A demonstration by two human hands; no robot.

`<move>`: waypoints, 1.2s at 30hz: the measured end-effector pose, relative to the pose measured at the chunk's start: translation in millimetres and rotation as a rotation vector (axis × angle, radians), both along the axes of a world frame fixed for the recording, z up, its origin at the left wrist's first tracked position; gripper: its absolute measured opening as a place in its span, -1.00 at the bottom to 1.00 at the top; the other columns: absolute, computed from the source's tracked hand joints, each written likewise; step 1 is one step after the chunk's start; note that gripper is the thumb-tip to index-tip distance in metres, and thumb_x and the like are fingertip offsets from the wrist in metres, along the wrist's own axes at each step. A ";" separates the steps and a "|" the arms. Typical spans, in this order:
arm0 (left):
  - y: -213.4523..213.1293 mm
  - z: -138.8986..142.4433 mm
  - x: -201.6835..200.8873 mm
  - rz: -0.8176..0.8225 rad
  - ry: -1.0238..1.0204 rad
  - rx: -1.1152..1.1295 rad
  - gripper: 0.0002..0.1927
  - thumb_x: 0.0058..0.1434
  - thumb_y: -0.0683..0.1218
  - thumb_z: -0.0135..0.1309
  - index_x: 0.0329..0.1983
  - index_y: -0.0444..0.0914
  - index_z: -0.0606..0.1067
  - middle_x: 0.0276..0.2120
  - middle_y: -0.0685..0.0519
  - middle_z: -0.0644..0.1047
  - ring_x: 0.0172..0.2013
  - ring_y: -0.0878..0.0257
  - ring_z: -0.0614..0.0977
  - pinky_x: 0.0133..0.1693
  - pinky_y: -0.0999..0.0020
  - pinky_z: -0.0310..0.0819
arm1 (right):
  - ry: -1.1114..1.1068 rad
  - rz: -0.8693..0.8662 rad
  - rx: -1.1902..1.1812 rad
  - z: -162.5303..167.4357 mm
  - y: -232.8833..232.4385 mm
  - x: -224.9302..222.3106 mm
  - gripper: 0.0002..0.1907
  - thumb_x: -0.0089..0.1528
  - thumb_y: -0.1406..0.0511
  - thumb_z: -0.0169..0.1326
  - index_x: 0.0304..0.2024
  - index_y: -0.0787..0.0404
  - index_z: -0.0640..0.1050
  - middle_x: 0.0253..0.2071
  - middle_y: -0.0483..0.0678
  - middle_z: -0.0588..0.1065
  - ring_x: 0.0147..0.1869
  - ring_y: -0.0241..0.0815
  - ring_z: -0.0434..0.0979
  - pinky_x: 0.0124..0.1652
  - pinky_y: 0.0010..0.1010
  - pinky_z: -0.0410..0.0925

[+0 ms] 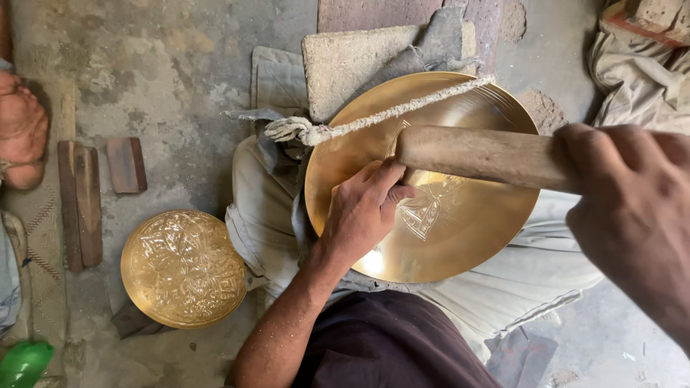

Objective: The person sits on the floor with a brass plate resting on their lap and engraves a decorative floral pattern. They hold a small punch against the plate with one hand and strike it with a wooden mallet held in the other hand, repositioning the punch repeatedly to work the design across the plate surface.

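Across the seated person's lap, right of centre, lies a brass plate [460, 237], stiff, smooth and likely slippery, its thin face easily dented and best steadied by the rim. Left hand [363, 212] is pinched on a tool barely visible against the plate; right hand [632, 208] is clenched round a wooden mallet [478, 154]. A cord [381, 115] crosses the far rim; a finished engraved plate [183, 267] rests on the rough concrete floor [165, 65] at near left.
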State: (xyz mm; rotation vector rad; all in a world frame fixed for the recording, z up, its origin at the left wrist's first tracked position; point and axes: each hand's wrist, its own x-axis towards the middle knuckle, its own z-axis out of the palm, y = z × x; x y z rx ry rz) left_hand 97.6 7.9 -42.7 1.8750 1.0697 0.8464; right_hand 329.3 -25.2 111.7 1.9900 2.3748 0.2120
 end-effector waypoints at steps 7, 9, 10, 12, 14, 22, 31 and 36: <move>-0.9 1.4 1.7 0.051 -0.054 0.042 -0.72 0.32 -0.10 0.21 0.05 -0.17 0.45 -0.27 0.01 0.61 -0.26 0.02 0.70 -0.27 0.13 0.57 | -0.069 -0.051 -0.033 -1.1 -13.1 1.8 -0.65 0.12 0.51 0.17 -0.03 0.26 0.60 -0.25 0.07 0.58 -0.17 0.09 0.60 -0.07 -0.13 0.43; -0.7 3.3 0.8 0.145 -0.129 0.025 -0.78 0.35 -0.10 0.22 -0.03 -0.18 0.45 -0.31 0.03 0.62 -0.30 0.10 0.72 -0.27 0.20 0.59 | 0.032 -0.062 -0.048 -2.0 -16.3 7.3 -0.59 0.07 0.57 0.14 -0.02 0.31 0.59 -0.24 0.13 0.57 -0.18 0.14 0.59 -0.09 -0.10 0.43; 1.4 4.0 -1.4 0.209 -0.167 0.002 -0.81 0.37 -0.11 0.21 -0.07 -0.19 0.45 -0.32 0.04 0.63 -0.32 0.14 0.73 -0.29 0.25 0.61 | 0.121 -0.076 -0.003 -3.1 -18.2 11.3 -0.59 0.11 0.58 0.10 0.03 0.35 0.56 -0.19 0.17 0.56 -0.15 0.14 0.58 -0.08 -0.13 0.44; 3.3 6.0 -5.7 0.248 -0.221 -0.026 -0.83 0.39 -0.12 0.19 -0.08 -0.22 0.44 -0.33 0.05 0.63 -0.33 0.20 0.75 -0.30 0.32 0.63 | 0.275 -0.134 0.040 -7.1 -25.9 18.7 -0.60 0.18 0.59 0.07 0.10 0.42 0.51 -0.12 0.22 0.53 -0.11 0.13 0.57 -0.09 -0.19 0.44; 11.1 5.8 -7.7 0.207 -0.259 -0.010 -0.80 0.41 -0.13 0.16 -0.01 -0.27 0.42 -0.32 0.05 0.63 -0.30 0.22 0.76 -0.29 0.36 0.63 | 0.376 -0.239 0.032 -15.3 -32.3 26.8 -0.62 0.23 0.57 0.10 0.13 0.44 0.51 -0.08 0.26 0.52 -0.13 0.11 0.57 -0.15 -0.21 0.44; 28.3 6.9 -0.2 0.011 -0.115 0.138 -0.70 0.31 -0.14 0.22 0.04 -0.24 0.42 -0.28 -0.04 0.57 -0.23 0.01 0.66 -0.24 0.14 0.51 | 0.643 -0.379 0.030 -29.5 -35.7 37.2 -0.42 0.20 0.51 0.17 0.29 0.45 0.41 -0.06 0.25 0.53 -0.13 0.02 0.59 -0.19 -0.28 0.44; 33.8 19.4 -0.6 -0.075 -0.073 0.002 -0.69 0.31 -0.24 0.09 0.11 -0.19 0.44 -0.24 0.02 0.63 -0.22 0.14 0.74 -0.27 0.19 0.58 | 0.272 -0.150 0.109 -3.6 -1.3 8.1 -0.46 0.20 0.47 0.15 0.25 0.36 0.41 0.00 0.25 0.50 0.01 0.19 0.56 -0.02 -0.03 0.42; 33.3 20.1 0.4 -0.044 -0.091 0.025 -0.71 0.31 -0.23 0.11 0.08 -0.21 0.43 -0.25 -0.01 0.64 -0.21 0.10 0.74 -0.27 0.15 0.56 | 0.244 -0.155 0.036 0.8 9.8 9.0 -0.45 0.21 0.41 0.06 0.29 0.18 0.49 0.01 0.20 0.54 0.01 0.21 0.55 -0.03 -0.04 0.37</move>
